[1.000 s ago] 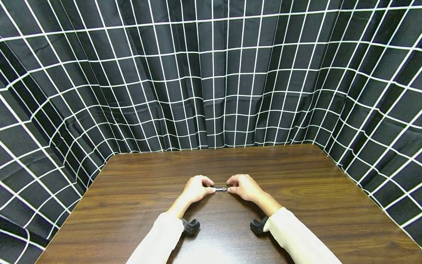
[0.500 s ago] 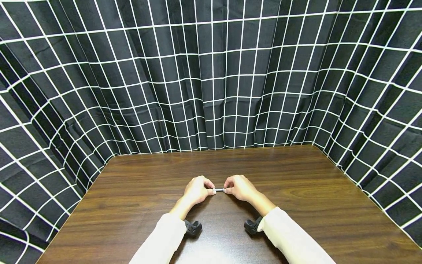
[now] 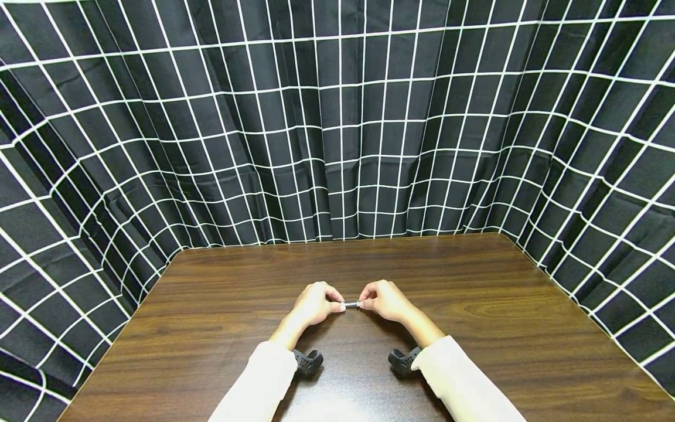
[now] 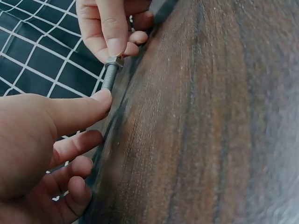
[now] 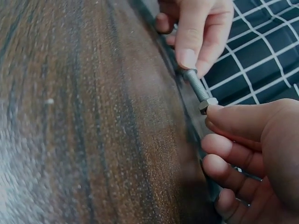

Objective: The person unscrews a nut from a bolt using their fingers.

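Observation:
Between the two hands a small grey metal bolt point(image 3: 351, 305) lies level, its threaded shank showing. The left hand point(image 3: 314, 303) pinches the bolt's head end between thumb and forefinger; the fingertips mostly cover the head. At the other end a hex nut point(image 5: 208, 105) sits on the thread. The right hand point(image 3: 385, 300) pinches this nut with thumb and forefinger, its other fingers loosely curled. In the left wrist view the threaded bolt point(image 4: 110, 77) runs from the left thumb tip to the nut at the right fingertips.
Both hands are over a brown wood-grain table point(image 3: 221, 293). Black curtains with a white grid point(image 3: 337, 117) enclose the back and sides. Dark wrist mounts point(image 3: 308, 362) sit below the white sleeves point(image 3: 258, 381).
A second ago the right hand was just off the bolt's nut end. It has moved left and now pinches the nut. The left hand has hardly moved.

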Available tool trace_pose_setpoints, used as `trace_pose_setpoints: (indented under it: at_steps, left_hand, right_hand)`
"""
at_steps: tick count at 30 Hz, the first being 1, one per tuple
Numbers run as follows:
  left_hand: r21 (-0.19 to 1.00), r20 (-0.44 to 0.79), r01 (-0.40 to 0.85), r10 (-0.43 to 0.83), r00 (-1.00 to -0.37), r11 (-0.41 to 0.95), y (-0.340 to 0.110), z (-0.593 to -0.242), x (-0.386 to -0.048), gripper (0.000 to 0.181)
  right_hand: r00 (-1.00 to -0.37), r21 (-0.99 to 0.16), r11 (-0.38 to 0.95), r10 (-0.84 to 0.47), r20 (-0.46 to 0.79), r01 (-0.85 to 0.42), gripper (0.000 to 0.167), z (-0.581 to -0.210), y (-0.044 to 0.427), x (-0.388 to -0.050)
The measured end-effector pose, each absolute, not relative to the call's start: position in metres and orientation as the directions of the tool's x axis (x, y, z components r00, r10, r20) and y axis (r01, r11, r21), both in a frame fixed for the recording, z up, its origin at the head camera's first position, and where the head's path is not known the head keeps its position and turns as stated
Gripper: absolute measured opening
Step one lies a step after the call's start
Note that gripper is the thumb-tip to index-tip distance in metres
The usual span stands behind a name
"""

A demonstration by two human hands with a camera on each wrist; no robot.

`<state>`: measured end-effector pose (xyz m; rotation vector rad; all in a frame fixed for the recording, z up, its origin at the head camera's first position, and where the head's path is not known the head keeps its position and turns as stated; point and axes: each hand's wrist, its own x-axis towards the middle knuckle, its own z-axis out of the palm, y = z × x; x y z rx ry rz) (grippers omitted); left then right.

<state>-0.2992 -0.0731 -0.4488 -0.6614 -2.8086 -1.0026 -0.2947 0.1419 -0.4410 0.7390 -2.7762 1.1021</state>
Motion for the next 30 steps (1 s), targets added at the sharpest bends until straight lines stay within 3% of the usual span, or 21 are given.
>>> trace_pose_setpoints:
  at_steps: [12, 19, 30]
  left_hand:
    - [0.67, 0.269, 0.427, 0.338, -0.902, 0.608, -0.073, -0.446, -0.299, 0.007]
    - [0.739, 0.311, 0.439, 0.32, -0.895, 0.51, -0.068, -0.443, -0.299, 0.008]
    - [0.806, 0.376, 0.458, 0.273, -0.886, 0.375, -0.065, -0.43, -0.291, 0.013]
  right_hand:
    - [-0.923, -0.768, 0.518, -0.28, 0.265, -0.377, 0.005, -0.446, 0.143, -0.291]
    - [-0.944, -0.872, 0.371, -0.207, 0.258, -0.32, 0.007, -0.442, 0.145, -0.285]
    - [-0.962, -0.923, 0.268, -0.083, 0.262, -0.275, 0.01, -0.428, 0.141, -0.28]
